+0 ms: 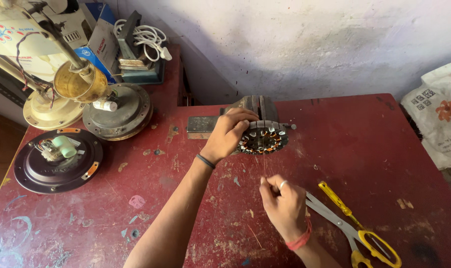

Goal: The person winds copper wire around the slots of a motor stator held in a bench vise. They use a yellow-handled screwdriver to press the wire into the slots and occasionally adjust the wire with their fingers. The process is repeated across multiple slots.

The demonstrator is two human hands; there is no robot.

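Observation:
A round fan stator (263,138) with copper windings is mounted on a grey metal winding device (255,106) at the back of the red table (364,149). My left hand (228,134) grips the stator's left side; a dark band is on that wrist. My right hand (282,203), with a ring and a red wrist thread, pinches a thin wire (264,166) that runs straight up to the stator.
Yellow-handled scissors (354,231) and a yellow screwdriver (337,198) lie right of my right hand. Black (57,161) and grey (119,111) fan motor covers, a cream fan body (42,59), boxes and a white cable (146,35) crowd the left. A printed sack (439,109) stands at right.

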